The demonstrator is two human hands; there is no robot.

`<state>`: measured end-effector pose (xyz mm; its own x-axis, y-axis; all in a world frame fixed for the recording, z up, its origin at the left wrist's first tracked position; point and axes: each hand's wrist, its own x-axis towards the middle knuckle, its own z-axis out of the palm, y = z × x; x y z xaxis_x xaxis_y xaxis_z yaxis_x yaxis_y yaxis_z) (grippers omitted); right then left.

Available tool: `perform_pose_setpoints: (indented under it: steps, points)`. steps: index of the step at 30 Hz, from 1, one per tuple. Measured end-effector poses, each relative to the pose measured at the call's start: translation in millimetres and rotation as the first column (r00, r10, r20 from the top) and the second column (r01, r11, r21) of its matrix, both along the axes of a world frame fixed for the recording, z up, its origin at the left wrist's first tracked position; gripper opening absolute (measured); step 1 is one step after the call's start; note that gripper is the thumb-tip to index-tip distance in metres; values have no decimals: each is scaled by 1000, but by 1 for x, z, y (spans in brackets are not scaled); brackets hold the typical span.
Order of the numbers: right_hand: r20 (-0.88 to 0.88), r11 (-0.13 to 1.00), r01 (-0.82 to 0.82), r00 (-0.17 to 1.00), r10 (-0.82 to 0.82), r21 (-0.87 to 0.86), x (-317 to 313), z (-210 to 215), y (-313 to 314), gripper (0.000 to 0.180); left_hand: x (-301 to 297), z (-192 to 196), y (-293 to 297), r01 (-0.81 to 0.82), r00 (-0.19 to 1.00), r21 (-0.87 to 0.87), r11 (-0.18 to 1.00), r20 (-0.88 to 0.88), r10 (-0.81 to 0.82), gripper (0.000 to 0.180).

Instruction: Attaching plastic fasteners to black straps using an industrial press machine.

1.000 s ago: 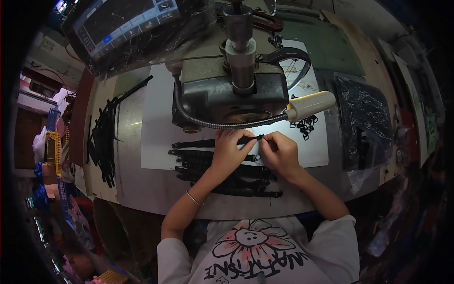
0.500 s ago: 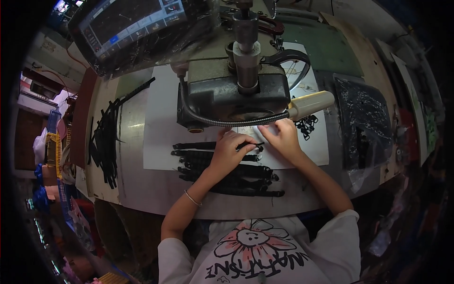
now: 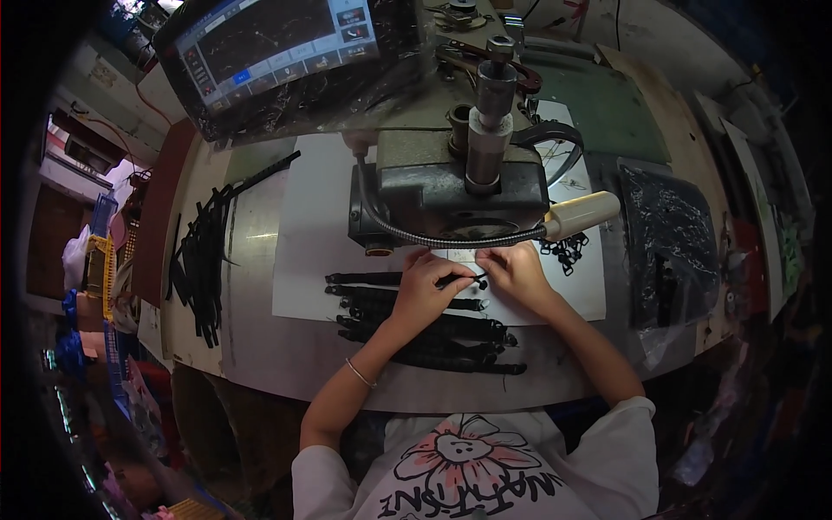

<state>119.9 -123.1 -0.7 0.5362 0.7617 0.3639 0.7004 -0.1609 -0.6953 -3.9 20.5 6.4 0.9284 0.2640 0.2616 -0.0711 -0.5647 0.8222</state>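
Note:
In front of the sewing machine head (image 3: 451,195), my left hand (image 3: 423,293) is closed in a pinch on a black webbing strap (image 3: 451,279), near its right end. My right hand (image 3: 520,277) is closed too, its thumb and fingertips gathered right at that end of the strap. What small piece it may hold there is hidden by the fingers. Below and beneath my left hand lie several black straps (image 3: 468,357) side by side, with fittings at their right ends. Just right of my right hand is a pile of loose black buckles (image 3: 568,253).
A flexible metal lamp arm with a cream lamp (image 3: 582,215) crosses before the machine. At the upper left hangs a plastic-wrapped screen (image 3: 286,52). Loose black straps (image 3: 204,269) lie at left. A clear plastic bag with dark contents (image 3: 667,234) lies at right on the table.
The view has shifted, so the scene sits lower and slightly right. My right fingertips have come in closer to the strap end that my left hand pinches.

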Motion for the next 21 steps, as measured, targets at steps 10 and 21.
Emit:
perform_pose_setpoints:
  steps: [10, 21]
  points:
    - [120, 993, 22, 992, -36, 119, -39, 25, -15, 26, 2, 5, 1, -61, 998, 41, 997, 13, 61, 12]
    - [-178, 996, 35, 984, -20, 81, -36, 14, -17, 10, -1, 8, 11, 43, 996, 80, 996, -85, -36, 27]
